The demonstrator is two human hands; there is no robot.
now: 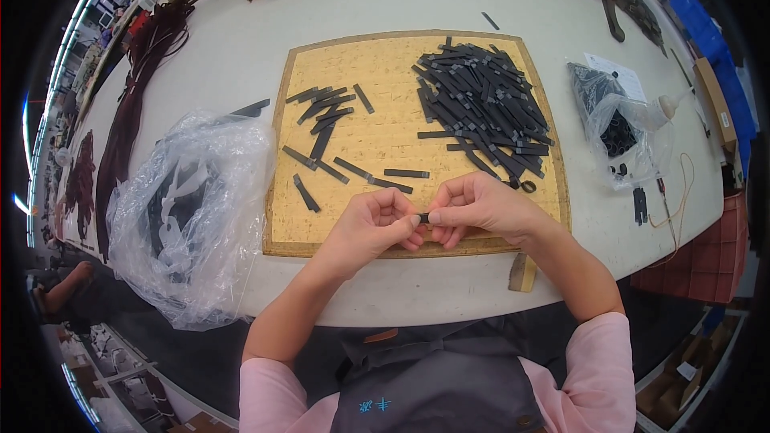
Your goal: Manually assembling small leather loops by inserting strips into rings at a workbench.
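Note:
My left hand (375,223) and my right hand (475,210) meet over the front edge of a yellow board (353,228). Between the fingertips of both is a small black strip (423,217), mostly covered by the fingers. Beyond my right hand lies a big heap of short black strips (477,96), each with a greyish band. Several loose black strips (327,104) are scattered over the board's left half. A small black ring (528,187) rests near my right hand, at the foot of the heap.
A clear plastic bag (216,232) with dark contents stands left of the board. To the right lies another bag (618,124) of black pieces, near a thin tool (666,200) with a cord. Dark red straps (140,88) hang along the left edge. A red crate (706,252) stands beside the table.

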